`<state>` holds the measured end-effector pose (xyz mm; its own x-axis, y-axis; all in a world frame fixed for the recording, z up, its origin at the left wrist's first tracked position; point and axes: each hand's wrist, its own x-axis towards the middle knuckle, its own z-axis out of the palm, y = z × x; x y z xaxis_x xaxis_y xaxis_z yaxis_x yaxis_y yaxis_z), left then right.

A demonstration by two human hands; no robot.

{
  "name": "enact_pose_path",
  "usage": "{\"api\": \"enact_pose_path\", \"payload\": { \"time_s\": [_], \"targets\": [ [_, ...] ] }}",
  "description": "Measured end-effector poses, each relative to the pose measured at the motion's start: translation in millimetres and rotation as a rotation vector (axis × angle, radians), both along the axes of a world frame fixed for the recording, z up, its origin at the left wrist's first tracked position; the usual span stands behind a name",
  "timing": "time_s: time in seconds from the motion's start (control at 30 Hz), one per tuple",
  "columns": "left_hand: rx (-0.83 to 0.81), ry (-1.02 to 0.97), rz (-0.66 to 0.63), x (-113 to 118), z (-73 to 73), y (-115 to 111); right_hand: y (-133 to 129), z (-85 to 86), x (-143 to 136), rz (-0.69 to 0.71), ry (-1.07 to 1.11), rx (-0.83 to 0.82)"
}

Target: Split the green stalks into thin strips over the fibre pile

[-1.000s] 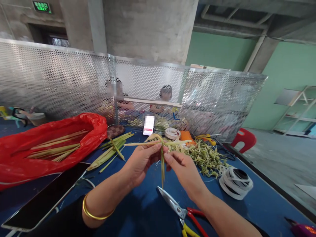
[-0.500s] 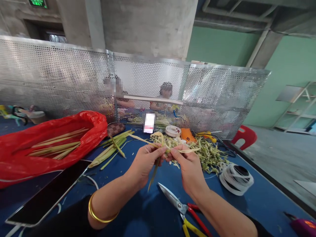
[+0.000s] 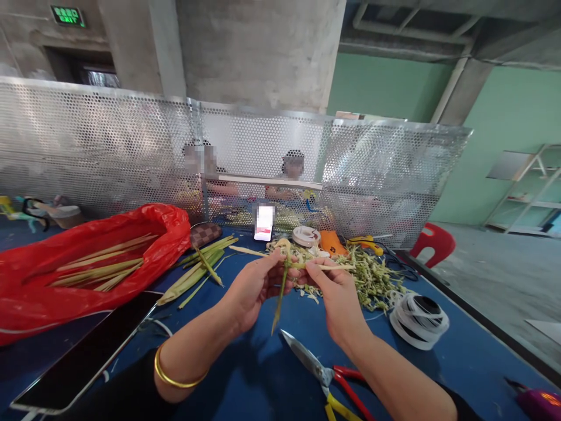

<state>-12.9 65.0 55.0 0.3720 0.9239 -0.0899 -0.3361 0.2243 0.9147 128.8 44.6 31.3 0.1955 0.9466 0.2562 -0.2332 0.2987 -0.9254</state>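
Between my two hands is a piece of folded leaf strips [image 3: 286,264], pale yellow and green. One pale end sticks out to the left, another to the right, and a darker green end hangs down. My left hand [image 3: 256,287] pinches the folded part from the left, thumb on top. With thumb and fingers pressed together, my right hand [image 3: 337,292] grips the strip on the right side. Below them on the blue table lie open scissors [image 3: 315,365] with red and yellow handles. The fingertips partly hide the crossing of the strips.
A red plastic bag [image 3: 170,225] with long dry leaves lies left, beside a dark tablet [image 3: 87,356]. More leaves [image 3: 193,278] lie near it. A lit phone [image 3: 263,223], a heap of leaf scraps [image 3: 372,272] and a white ribbon roll [image 3: 419,320] surround the hands. Behind stands a perforated metal screen [image 3: 263,140].
My left thumb has shifted up and left, uncovering the crossing of the strips. The hanging green end has swung slightly right. My right hand keeps its grip.
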Motion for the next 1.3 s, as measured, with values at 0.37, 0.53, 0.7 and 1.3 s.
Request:
{"api": "enact_pose_path", "payload": {
  "time_s": [0.37, 0.53, 0.7, 1.3],
  "targets": [
    [0.062, 0.073, 0.142, 3.5, -12.5, 2.6, -1.0, -4.4, -1.2, -0.022, -0.215, 0.010],
    [0.032, 0.027, 0.084, 3.1, -8.6, -0.1, 6.0, -5.9, 1.3, 0.009, -0.107, -0.006],
    [0.047, 0.109, 0.121, 4.3, -12.3, 0.1, 2.5, -3.1, 3.6, -0.072, -0.327, 0.091],
    [0.004, 0.113, 0.036, 3.9, -16.2, 2.0, 14.5, 11.0, 31.5, -0.003, -0.536, 0.049]
  ]
}}
